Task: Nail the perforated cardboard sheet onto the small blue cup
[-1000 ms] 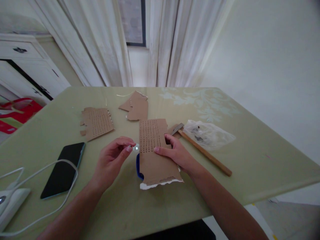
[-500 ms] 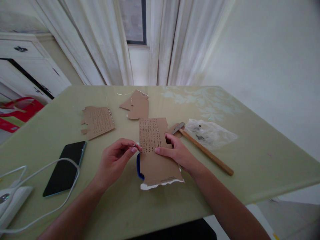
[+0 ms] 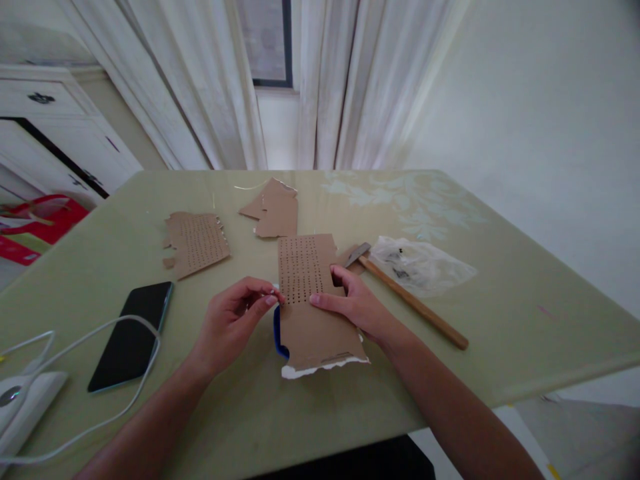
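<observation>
A torn piece of brown cardboard with rows of small holes lies in front of me. My right hand grips its right side, thumb on top and fingers at a notch in the edge. At the left edge of the holes, my left hand pinches something small and thin; its kind is too small to make out. A blue object pokes out from under the cardboard on the left, mostly hidden. Just right of the cardboard lies a hammer with a wooden handle, its head on a brown scrap.
Beyond lie another punched cardboard piece and folded cardboard scraps. A clear plastic bag with small dark bits is behind the hammer. On the left are a phone, a white cable and a white power strip.
Almost nothing differs. My left fingertips have shifted very slightly right at the cardboard's left edge; my right hand keeps its hold.
</observation>
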